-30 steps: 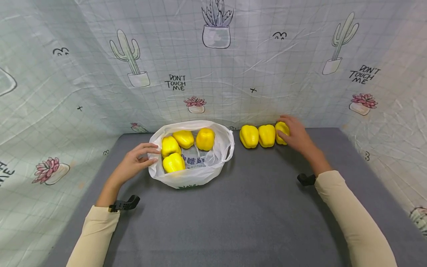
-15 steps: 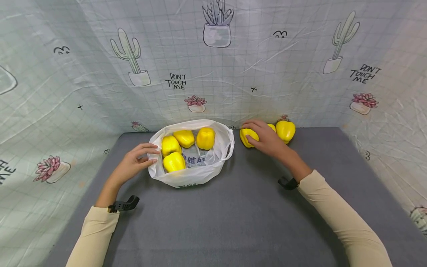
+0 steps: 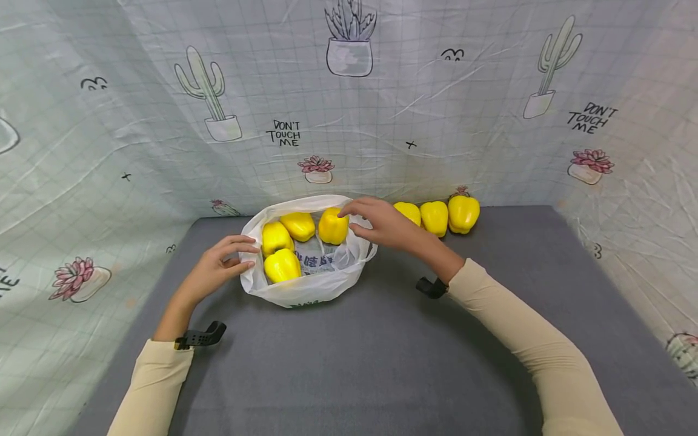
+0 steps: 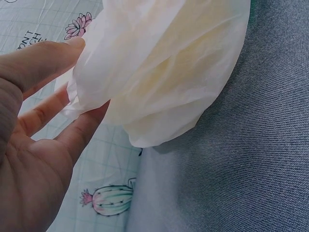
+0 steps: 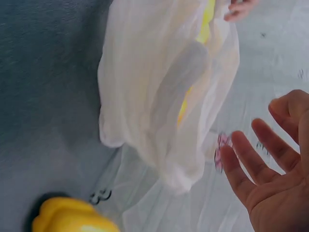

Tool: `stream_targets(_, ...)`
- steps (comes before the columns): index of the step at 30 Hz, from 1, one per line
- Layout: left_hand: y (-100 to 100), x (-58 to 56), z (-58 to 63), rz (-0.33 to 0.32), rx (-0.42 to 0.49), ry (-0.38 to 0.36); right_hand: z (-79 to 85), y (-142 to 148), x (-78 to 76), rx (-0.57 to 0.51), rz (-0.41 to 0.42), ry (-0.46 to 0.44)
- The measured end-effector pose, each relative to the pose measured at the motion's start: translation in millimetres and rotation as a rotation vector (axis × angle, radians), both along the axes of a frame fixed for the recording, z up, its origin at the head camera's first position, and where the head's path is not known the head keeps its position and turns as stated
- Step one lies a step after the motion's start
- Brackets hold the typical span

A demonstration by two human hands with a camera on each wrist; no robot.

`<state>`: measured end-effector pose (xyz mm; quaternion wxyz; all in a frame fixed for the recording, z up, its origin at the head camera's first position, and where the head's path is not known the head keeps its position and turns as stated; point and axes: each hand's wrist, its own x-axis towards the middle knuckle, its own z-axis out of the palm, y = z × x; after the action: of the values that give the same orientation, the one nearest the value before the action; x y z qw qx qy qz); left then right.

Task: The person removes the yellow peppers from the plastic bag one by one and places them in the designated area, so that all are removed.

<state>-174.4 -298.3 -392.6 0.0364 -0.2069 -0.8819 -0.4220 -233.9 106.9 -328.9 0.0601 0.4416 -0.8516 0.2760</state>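
A white plastic bag (image 3: 305, 295) stands with its mouth spread wide, several yellow bell peppers (image 3: 283, 266) inside it. My left hand (image 3: 218, 266) holds the bag's left rim; in the left wrist view, the thin plastic (image 4: 159, 72) passes between its thumb and fingers. Over the right side of the bag's mouth is my right hand (image 3: 384, 224), its fingertips overlapping the rightmost pepper in the bag in the head view. The right wrist view has this hand (image 5: 275, 179) with fingers spread and nothing in them, beside the bag (image 5: 140, 87).
To the right of the bag, a row of three yellow bell peppers (image 3: 434, 219) lies along the back edge of the grey table (image 3: 349, 363). The left one is partly hidden by my right hand. A printed cloth curtain (image 3: 403, 109) hangs right behind and at both sides.
My right hand has moved left from the row's rightmost pepper, past the leftmost one, to over the bag. The peppers stay where they were. My left hand keeps its place at the bag's rim.
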Motion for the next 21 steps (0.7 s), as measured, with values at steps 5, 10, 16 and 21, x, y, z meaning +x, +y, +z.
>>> stream_targets(5,-0.8,-0.2,-1.6,-0.008,-0.021,0.018,3.1,-27.8,-8.8,0.107,0.084,-0.052)
stream_targets(10,0.3,0.5,-1.0,0.003,-0.04,0.018,5.8,-53.1,-22.9,0.211,0.155,-0.11)
stream_targets(16,2.6,1.1,-0.4,0.0,-0.051,0.025,4.8,-78.4,-41.2,0.265,0.224,-0.246)
stream_targets(21,3.2,0.0,-0.3,-0.004,-0.046,0.016,-2.0,-102.7,-45.0,0.286,0.263,-0.395)
